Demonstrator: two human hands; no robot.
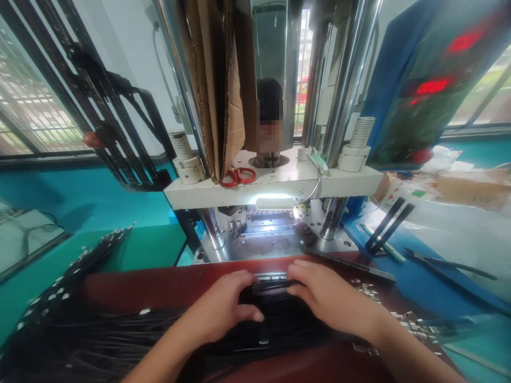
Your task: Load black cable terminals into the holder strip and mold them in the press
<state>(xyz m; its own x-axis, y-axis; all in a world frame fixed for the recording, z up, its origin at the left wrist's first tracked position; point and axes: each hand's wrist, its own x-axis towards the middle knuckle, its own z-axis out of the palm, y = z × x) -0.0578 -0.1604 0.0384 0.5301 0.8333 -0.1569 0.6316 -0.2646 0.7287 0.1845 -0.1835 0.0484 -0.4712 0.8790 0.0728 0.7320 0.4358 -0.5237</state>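
Note:
Both hands are at a short row of black cables (273, 287) lying along a narrow silvery strip (272, 276) at the red-brown work surface's far edge. My left hand (233, 300) has its fingers curled over the row's left end, the thumb standing apart nearer me. At the right end, my right hand (313, 287) pinches the cables between thumb and fingers. Its outer fingers are partly hidden. Below the hands lies a dark mass of cables, with a small metal connector (263, 340) on it.
A press with a lit metal bed (263, 226) and thick posts stands ahead. Red-handled scissors (239, 176) rest on its white plate (239, 194). Bundled cables (59, 292) lie left. Loose metal connectors (415, 324), a dark bar (355, 266) and tweezers (451, 260) are right.

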